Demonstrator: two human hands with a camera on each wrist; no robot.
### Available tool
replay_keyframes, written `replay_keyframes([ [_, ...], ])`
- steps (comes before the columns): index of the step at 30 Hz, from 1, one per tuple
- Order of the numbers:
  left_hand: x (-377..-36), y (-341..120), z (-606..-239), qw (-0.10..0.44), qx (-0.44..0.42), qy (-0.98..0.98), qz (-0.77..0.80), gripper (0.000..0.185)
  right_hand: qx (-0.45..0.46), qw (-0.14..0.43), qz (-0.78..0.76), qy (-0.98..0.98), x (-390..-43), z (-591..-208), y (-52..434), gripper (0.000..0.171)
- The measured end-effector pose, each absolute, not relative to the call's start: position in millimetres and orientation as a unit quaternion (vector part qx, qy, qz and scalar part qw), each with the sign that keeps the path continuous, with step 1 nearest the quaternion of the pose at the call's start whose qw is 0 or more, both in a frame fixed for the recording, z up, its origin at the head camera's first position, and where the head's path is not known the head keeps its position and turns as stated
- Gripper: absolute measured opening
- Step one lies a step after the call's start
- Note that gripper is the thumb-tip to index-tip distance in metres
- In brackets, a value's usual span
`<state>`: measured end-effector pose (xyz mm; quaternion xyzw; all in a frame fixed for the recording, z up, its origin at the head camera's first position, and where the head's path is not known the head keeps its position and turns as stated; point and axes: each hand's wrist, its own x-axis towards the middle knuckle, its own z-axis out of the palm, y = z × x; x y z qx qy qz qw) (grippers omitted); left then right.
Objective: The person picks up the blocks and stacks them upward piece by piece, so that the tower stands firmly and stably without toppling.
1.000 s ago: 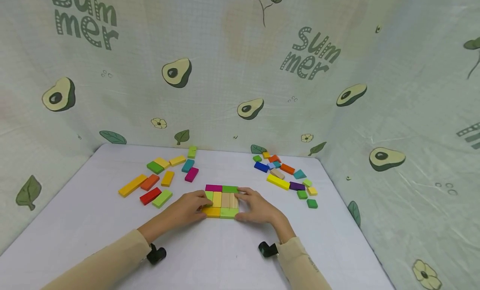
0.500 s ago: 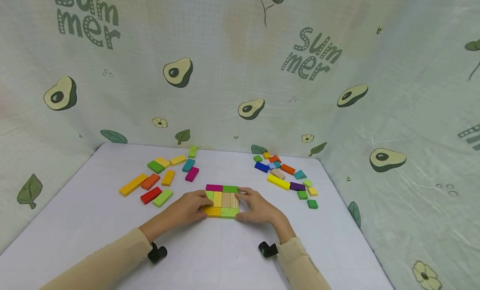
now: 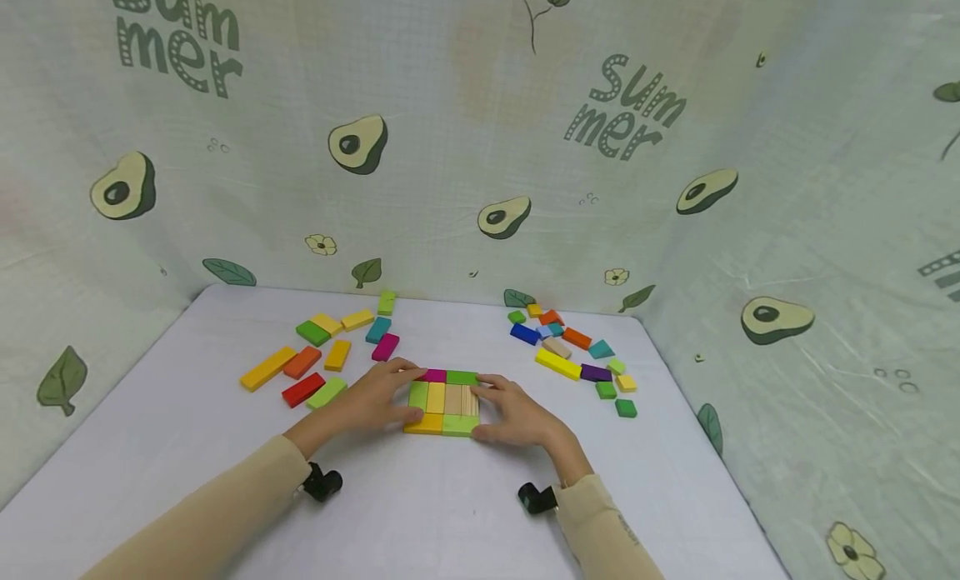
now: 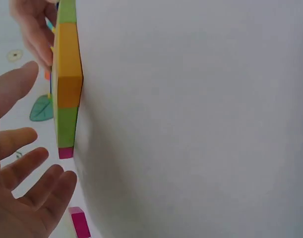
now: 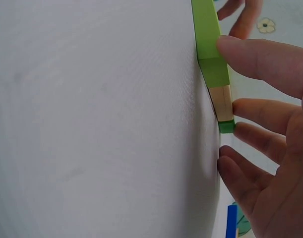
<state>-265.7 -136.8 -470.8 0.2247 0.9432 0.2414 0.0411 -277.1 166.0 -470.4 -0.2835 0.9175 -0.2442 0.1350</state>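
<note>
A flat rectangle of wooden blocks lies mid-table. Magenta (image 3: 433,377) and green (image 3: 461,377) blocks form its far row, an orange-yellow block (image 3: 423,427) and a light green block (image 3: 457,427) its near row. Between them stand a light green block (image 3: 418,395), a yellow block (image 3: 437,398) and plain wood blocks (image 3: 453,399). My left hand (image 3: 372,399) spreads around the left side, holding nothing; in the left wrist view its fingers look apart from the blocks. My right hand (image 3: 516,413) rests at the right side, thumb at the near light green block's corner, forefinger beside the plain wood.
Loose blocks lie at the left back, among them a red block (image 3: 303,390), a long yellow block (image 3: 267,368) and a magenta block (image 3: 386,347). More lie at the right back, including a blue block (image 3: 524,334) and a yellow bar (image 3: 558,363). A printed cloth hangs behind.
My left hand has let go of the left side, its fingers spreading and shifting slightly away and up, uncovering the left light green block. My right hand stays at the right side.
</note>
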Motion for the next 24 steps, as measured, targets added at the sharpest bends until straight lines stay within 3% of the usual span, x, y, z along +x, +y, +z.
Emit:
replay_keyframes([
  [7, -275.0, -139.2, -475.9, 0.062, 0.237, 0.939, 0.240, 0.075, -0.289, 0.138, -0.247, 0.915, -276.5, -470.4, 166.7, 0.073],
  [24, -284.6, -145.3, -471.2, 0.050, 0.229, 0.942, 0.242, 0.066, -0.292, 0.134, -0.247, 0.914, -277.1, -468.7, 168.3, 0.073],
])
